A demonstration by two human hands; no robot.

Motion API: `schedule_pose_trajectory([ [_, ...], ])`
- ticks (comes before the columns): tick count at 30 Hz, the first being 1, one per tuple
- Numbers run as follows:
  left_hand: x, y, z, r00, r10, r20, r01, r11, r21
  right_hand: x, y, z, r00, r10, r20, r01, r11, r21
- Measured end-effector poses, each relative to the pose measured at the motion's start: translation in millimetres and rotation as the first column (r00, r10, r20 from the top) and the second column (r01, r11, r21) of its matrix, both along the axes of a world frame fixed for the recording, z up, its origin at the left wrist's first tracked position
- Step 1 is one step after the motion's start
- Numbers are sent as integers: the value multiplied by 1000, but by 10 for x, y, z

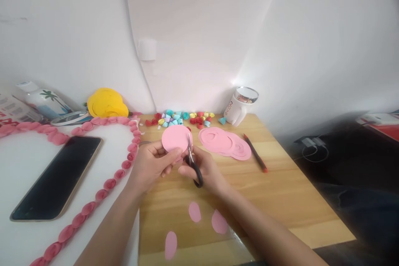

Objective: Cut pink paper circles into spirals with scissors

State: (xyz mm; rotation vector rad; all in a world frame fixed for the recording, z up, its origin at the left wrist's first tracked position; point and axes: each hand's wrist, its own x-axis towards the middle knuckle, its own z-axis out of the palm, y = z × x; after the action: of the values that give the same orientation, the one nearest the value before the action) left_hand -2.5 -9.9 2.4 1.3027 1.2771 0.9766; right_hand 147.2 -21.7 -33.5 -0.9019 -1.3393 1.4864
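My left hand (156,160) pinches the lower edge of a round pink paper disc (174,138), held up above the wooden table. My right hand (207,170) is closed around a pair of scissors (197,173) with black handles. The blades point away from me and lie against the disc's right edge; a thin strip of pink shows just beyond them. Right of the hands, several pink paper spirals (218,140) lie overlapping on the table. Below the hands are loose pink paper pieces: an oval (170,245), a second one (195,212) and a third (219,221).
Small coloured paper rolls (177,118) line the wall beside a white mug (238,108). A red-and-black pen (255,153) lies at right. On the left, a phone (57,178) rests on a white board (109,149) edged with pink paper roses (89,208). Yellow paper (107,104) and a bottle (46,99) stand behind.
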Motion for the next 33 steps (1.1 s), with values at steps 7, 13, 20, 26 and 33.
schedule_pose_trajectory([
  [7,-9,7,-14,1000,-1,-9,1,1000,7,-7,-6,20,1000,4,3,-4,1000,-11],
  [13,-19,11,-28,1000,-14,22,13,1000,15,-7,-7,12,1000,-4,-16,3,1000,-23],
  [20,42,-11,30,999,-33,40,33,999,9,-32,-10,-24,1000,3,-30,-4,1000,-27],
  [26,28,-5,-5,1000,-17,4,17,1000,17,-20,-5,-3,998,17,-65,-16,1000,6],
  [33,28,-17,10,1000,-31,0,31,999,23,-20,2,-13,997,28,-66,-28,1000,13],
])
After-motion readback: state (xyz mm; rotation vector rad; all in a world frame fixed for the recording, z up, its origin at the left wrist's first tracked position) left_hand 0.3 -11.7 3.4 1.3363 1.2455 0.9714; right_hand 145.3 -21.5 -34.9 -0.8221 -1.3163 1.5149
